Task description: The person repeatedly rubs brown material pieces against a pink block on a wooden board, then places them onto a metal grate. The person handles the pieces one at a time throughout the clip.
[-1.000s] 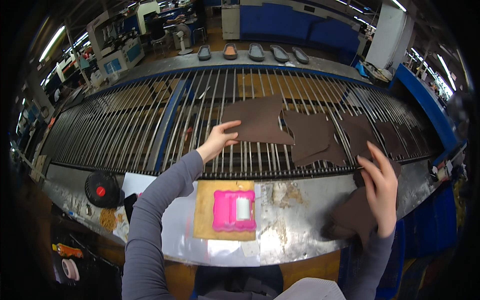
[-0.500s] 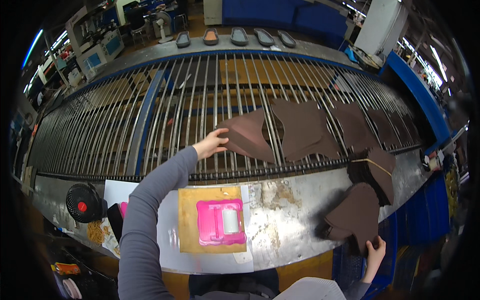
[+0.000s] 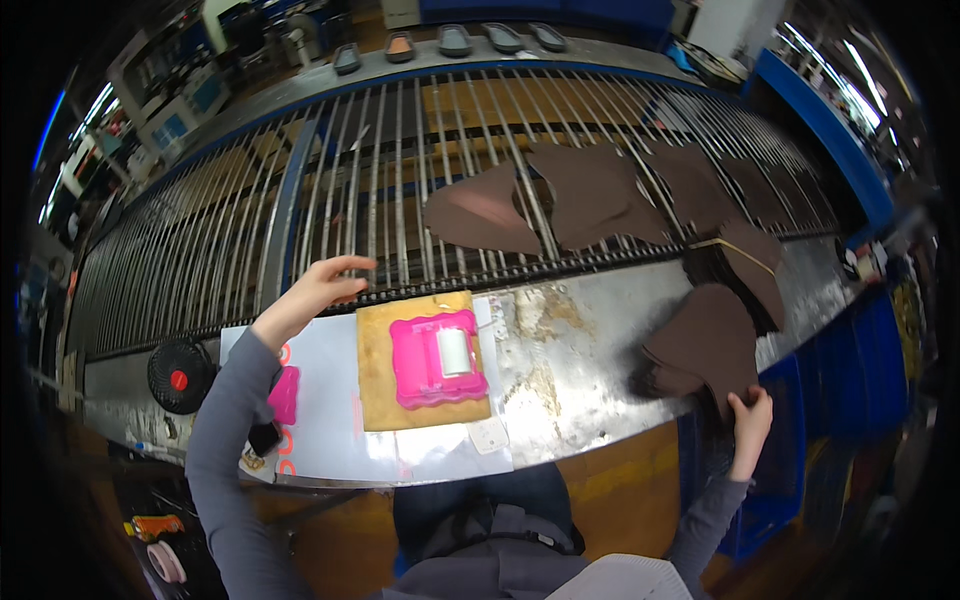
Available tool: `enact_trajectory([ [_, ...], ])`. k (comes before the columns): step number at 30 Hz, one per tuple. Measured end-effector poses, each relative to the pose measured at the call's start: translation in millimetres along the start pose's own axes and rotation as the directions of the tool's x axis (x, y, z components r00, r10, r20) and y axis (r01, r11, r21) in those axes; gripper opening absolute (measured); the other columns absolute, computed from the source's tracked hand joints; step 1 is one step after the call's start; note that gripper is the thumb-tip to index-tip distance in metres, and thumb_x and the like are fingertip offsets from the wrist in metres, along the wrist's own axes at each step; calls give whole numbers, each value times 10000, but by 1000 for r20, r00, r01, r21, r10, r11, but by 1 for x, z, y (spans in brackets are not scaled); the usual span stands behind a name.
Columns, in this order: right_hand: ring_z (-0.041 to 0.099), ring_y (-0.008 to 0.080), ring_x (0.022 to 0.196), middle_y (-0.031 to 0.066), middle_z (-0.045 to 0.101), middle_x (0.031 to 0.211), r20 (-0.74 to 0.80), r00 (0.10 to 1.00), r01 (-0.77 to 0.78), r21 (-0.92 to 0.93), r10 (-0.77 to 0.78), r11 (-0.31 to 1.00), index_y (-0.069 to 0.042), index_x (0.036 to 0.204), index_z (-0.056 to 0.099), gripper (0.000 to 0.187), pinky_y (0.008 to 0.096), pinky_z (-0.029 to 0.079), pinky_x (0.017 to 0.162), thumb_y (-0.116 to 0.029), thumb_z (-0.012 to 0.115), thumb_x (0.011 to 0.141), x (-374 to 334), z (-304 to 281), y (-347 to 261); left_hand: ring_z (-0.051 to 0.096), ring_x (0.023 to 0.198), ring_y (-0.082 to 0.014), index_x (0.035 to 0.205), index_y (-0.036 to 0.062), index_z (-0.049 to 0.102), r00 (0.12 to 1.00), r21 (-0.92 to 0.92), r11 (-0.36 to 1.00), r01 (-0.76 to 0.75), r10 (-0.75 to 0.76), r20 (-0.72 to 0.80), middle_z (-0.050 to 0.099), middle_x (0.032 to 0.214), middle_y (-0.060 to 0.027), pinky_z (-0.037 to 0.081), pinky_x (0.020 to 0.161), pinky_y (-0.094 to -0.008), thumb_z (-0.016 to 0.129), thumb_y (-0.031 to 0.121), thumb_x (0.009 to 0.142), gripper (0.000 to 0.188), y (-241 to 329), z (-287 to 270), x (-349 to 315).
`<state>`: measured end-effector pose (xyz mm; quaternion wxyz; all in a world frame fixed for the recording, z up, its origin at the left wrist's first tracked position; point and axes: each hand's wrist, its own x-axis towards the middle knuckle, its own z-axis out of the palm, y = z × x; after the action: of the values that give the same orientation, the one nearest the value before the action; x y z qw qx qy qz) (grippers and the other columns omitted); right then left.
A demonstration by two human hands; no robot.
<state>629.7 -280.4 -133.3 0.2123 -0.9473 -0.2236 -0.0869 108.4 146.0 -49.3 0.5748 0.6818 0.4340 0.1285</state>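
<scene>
A stack of brown leather pieces (image 3: 705,345) at the right end of the steel bench (image 3: 580,400) is gripped at its near edge by the right hand (image 3: 748,412), fingers closed on it. The left hand (image 3: 312,292) hovers open and empty over the bench's far edge, beside the roller rack (image 3: 300,200). One piece is best peeled off cleanly and laid flat beside the brown piece (image 3: 482,212) on the rack.

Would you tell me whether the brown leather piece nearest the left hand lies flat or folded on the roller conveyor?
Flat: the brown leather piece lies spread across the metal rollers, no fold visible.
</scene>
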Motion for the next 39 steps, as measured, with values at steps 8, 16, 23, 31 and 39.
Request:
enact_trajectory([
  [8, 649, 351, 1068, 202, 671, 1126, 95, 985, -145, -29, 147, 989, -8, 1189, 608, 579, 421, 508, 911, -214, 833, 696, 7, -10, -35, 596, 1136, -161, 1276, 20, 602, 992, -20, 992, -122, 122, -38, 558, 1367, -90, 459, 995, -308, 648, 54, 896, 384, -2, 21, -59],
  [16, 611, 356, 1149, 195, 656, 1206, 26, 1000, -5, 182, 0, 983, -13, 1296, 582, 437, 378, 481, 969, -44, 635, 864, -19, -33, -61, 579, 1176, -184, 1240, -7, 614, 979, 16, 980, -197, 195, 57, 547, 1379, -99, 454, 1014, -316, 616, 3, 886, 353, 12, 34, -79],
  [23, 628, 161, 1093, 147, 663, 1212, -204, 924, 330, 851, -324, 408, 53, 1312, 574, 373, 258, 464, 949, 6, 592, 942, -41, -108, -160, 309, 1433, -341, 1107, 85, 732, 814, 30, 819, -573, 564, 143, 298, 1558, -172, 305, 1138, -494, 710, 104, 844, 265, 62, 62, -94],
  [31, 538, 203, 742, 105, 606, 898, -323, 334, 739, 673, -885, 33, -27, 1128, 691, 326, 299, 435, 663, 89, 638, 828, -70, -86, -311, 634, 1138, -237, 1160, 53, 707, 762, 317, 717, -621, 647, 29, 712, 1127, -120, 522, 915, -307, 591, -101, 836, 377, 73, 53, -136],
  [39, 628, 222, 782, 83, 664, 886, -150, 44, 507, 855, -988, -108, -61, 1114, 712, 337, 310, 482, 681, 70, 664, 807, -90, 6, -374, 674, 842, -222, 1140, 77, 710, 756, 629, 660, -411, 632, -169, 727, 996, -91, 513, 745, -313, 662, -9, 850, 306, 13, 17, -164],
])
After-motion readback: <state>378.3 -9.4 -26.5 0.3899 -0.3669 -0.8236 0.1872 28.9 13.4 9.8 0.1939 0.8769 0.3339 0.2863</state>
